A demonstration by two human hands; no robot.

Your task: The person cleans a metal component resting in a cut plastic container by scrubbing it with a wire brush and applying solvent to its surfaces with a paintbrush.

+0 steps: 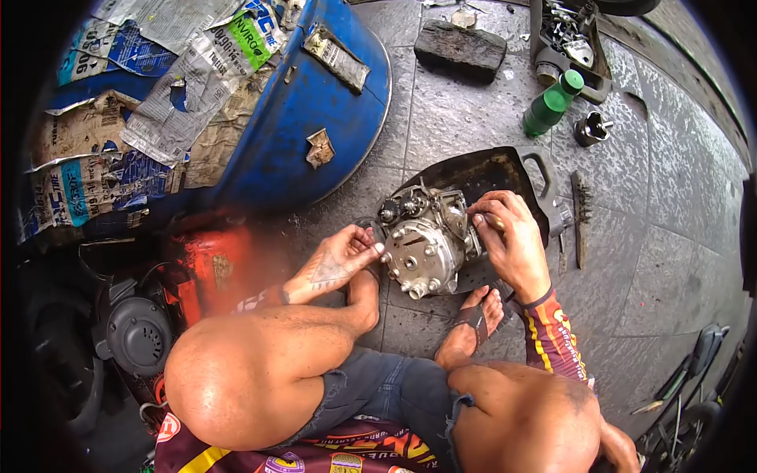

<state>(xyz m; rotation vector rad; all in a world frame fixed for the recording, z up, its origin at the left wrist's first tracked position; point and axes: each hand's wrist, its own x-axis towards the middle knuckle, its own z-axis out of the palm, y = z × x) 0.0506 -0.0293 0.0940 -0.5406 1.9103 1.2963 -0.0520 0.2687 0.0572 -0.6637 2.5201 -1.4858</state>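
A metal engine (422,248) with a round, bolted cover facing up sits between my feet, partly over a black cut-open plastic jug (505,169) used as a tray. My left hand (335,260) grips the engine's left edge, its thumb against the cover and its other fingers bent around the side. On the opposite side, my right hand (509,240) is closed with curled fingers at the engine's upper right. Something brownish shows at these fingers, but what they hold is hidden.
A blue drum (339,150) with torn labels stands at left, above a red machine (213,268). Beyond the engine are a dark block (460,49), a green bottle (552,104), a metal cup (591,128) and a parts tray (569,47). A wire brush (581,221) lies right.
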